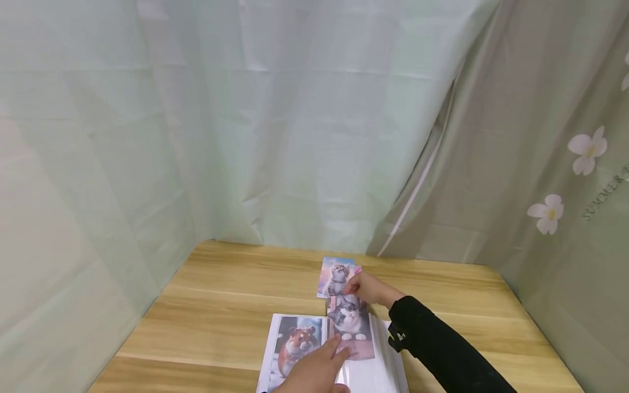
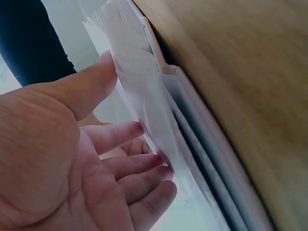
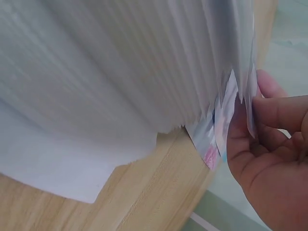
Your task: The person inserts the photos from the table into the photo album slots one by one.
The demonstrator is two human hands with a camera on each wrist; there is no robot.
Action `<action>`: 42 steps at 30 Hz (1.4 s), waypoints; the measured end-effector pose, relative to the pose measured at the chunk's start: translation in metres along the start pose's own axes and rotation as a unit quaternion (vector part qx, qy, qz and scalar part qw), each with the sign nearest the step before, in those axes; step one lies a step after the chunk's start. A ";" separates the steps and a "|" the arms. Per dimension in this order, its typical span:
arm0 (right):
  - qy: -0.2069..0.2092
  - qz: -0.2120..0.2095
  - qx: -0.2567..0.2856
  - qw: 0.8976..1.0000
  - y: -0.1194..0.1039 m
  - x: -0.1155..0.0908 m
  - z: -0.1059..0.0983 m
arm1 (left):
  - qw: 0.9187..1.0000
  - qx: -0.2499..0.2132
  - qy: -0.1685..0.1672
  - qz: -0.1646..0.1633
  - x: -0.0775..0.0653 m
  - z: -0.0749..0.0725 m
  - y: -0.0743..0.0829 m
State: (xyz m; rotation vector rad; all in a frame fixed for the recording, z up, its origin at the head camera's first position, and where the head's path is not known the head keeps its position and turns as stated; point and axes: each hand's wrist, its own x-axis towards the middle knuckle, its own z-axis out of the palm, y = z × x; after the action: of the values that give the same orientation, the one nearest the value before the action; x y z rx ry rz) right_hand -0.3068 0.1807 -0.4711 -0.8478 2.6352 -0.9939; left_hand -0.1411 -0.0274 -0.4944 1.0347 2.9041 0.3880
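An open photo album with clear page sleeves lies near the front of the table. My right hand pinches the upper edge of a cat photo, whose lower part lies over the right page and whose top sticks out beyond it. In the right wrist view, the thumb and fingers of my right hand hold a thin sheet edge beside the fanned pages. My left hand presses on the page at the photo's lower left with extended fingers. In the left wrist view, its fingertips touch the page edges.
A hamster photo fills the album's left page. Behind the album, a kitten picture lies on the wooden table, partly covered by the cat photo and right hand. Pale curtains hang round the table's back and sides.
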 end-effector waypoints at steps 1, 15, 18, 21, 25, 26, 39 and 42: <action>0.001 0.006 0.005 1.000 0.000 0.000 0.000 | 1.000 0.000 0.000 0.000 0.000 0.000 0.000; -0.030 0.078 0.094 0.992 -0.003 -0.004 -0.002 | 1.000 -0.013 -0.004 -0.019 -0.001 -0.005 0.004; -0.034 0.087 0.103 0.990 -0.006 -0.006 -0.002 | 0.999 -0.020 -0.010 -0.023 -0.001 -0.006 0.004; -0.039 0.094 0.106 0.989 -0.009 -0.008 -0.003 | 0.999 -0.025 -0.013 -0.025 -0.002 -0.005 0.004; -0.044 0.091 0.112 0.989 -0.011 -0.011 -0.003 | 0.999 -0.025 -0.011 -0.022 -0.001 -0.004 0.003; -0.045 0.090 0.114 0.988 -0.011 -0.011 -0.003 | 0.999 -0.025 -0.009 -0.020 -0.001 -0.004 0.003; -0.060 0.101 0.123 0.985 -0.017 -0.018 -0.008 | 1.000 -0.014 -0.011 -0.008 -0.004 -0.008 0.005; -0.064 0.101 0.122 0.985 -0.016 -0.019 -0.006 | 1.000 -0.016 -0.009 -0.006 -0.005 -0.007 0.005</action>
State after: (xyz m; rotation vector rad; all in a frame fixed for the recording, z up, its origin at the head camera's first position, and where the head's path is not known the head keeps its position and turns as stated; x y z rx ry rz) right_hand -0.2865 0.1854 -0.4565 -0.5574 2.3715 -1.1363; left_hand -0.1352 -0.0284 -0.4865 1.0096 2.8777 0.4200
